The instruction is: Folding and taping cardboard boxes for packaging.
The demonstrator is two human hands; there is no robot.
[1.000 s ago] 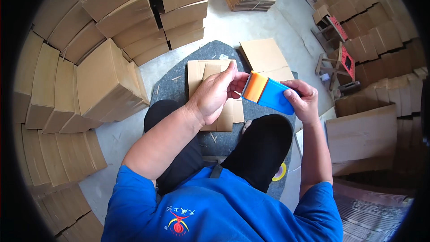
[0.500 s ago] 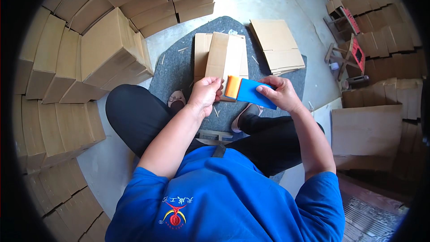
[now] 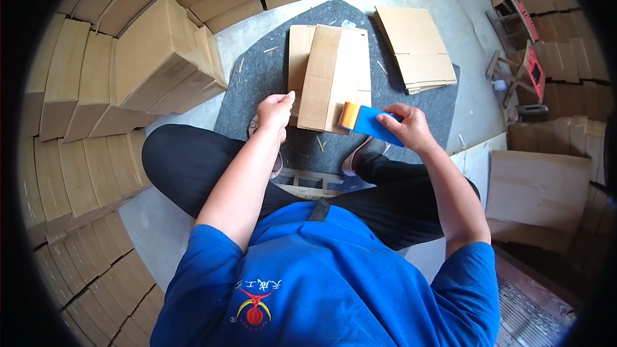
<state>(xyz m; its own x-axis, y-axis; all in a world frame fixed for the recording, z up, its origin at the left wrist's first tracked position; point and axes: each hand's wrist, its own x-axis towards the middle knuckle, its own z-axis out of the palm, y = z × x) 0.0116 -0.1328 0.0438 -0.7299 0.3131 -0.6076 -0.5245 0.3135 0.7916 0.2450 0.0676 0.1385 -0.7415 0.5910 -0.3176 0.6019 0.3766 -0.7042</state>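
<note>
A narrow brown cardboard box lies in front of me on top of a flattened carton. My right hand grips a flat blue tool with an orange end. The orange end is at the near right corner of the box; I cannot tell whether it touches. My left hand is closed beside the near left side of the box, with its fingers curled. What it holds, if anything, is hidden.
A dark grey mat lies under the work, scattered with small scraps. Folded flat cartons are stacked at its right. Cardboard boxes rise in piles along the left. Farther right stand small red-topped stools and a leaning cardboard sheet.
My left hand has moved left, away from the orange end. The blue tool remains in my right hand near the box's near end. The whole view has shifted a little.
</note>
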